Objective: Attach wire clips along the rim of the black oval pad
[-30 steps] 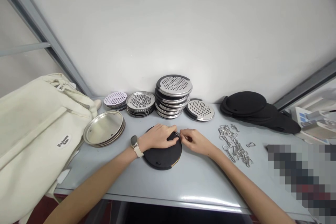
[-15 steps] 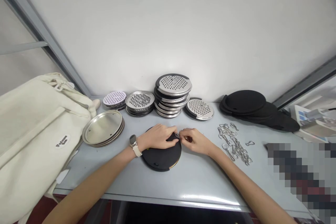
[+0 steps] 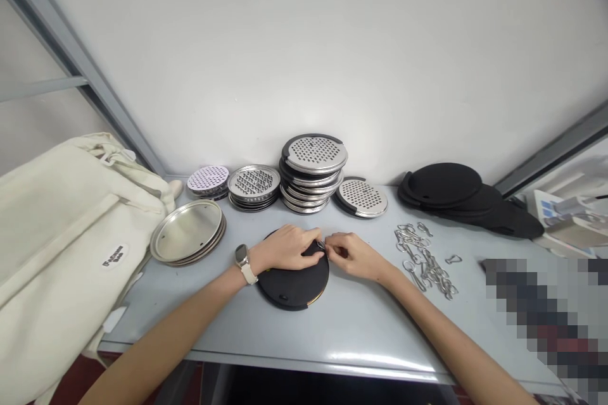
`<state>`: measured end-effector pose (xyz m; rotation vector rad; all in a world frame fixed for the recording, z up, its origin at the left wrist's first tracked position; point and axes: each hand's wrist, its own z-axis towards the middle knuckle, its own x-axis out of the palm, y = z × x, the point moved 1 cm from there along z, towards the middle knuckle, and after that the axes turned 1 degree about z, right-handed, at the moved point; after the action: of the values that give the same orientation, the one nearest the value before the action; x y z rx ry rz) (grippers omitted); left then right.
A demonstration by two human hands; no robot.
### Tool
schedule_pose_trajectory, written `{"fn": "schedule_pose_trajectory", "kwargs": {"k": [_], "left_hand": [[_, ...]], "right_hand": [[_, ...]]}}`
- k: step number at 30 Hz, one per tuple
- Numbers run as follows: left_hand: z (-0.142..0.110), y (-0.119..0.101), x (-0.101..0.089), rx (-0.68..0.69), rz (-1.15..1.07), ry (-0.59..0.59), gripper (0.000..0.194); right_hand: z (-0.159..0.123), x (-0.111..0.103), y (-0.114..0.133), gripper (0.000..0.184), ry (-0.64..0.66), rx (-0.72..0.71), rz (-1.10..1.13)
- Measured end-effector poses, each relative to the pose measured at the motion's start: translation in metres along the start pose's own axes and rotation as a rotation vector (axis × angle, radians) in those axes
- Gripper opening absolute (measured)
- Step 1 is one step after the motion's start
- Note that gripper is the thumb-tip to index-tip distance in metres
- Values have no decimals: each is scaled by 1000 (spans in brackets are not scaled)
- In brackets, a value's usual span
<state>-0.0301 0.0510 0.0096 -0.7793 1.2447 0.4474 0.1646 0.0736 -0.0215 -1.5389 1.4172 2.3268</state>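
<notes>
A round black disc (image 3: pixel 297 288) lies on the table before me, with a small hole near its lower edge and a gold-coloured rim showing at the lower right. My left hand (image 3: pixel 287 248), with a watch at the wrist, rests across the disc and grips its upper right edge between thumb and fingers. At that same edge my right hand (image 3: pixel 349 254) is closed in a pinch on a small metal clip (image 3: pixel 321 245), mostly hidden by the fingers. To the right lies a loose heap of metal clips (image 3: pixel 425 259).
Along the wall stand round grater plates (image 3: pixel 254 182), a tall stack of graters with black edges (image 3: pixel 313 155), and a single grater (image 3: pixel 363 196). Metal discs (image 3: pixel 185 231) are stacked left, beside a cream bag (image 3: pixel 71 221). Black discs (image 3: pixel 444 183) overlap at the back right.
Both hands keep their places at the disc's edge. The right fingers have shifted slightly around the clip; the disc and the piles have stayed put.
</notes>
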Motion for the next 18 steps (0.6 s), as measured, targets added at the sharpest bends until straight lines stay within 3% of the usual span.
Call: {"fn": "schedule_pose_trajectory", "kwargs": {"k": [8,18], "left_hand": [[0,1,2,10,28,-12,16],[0,0,1,9,24,-1,17]], "right_hand": [[-2,1,-3,11,-29,36,61],[0,-1,2,30,30,37,38]]}}
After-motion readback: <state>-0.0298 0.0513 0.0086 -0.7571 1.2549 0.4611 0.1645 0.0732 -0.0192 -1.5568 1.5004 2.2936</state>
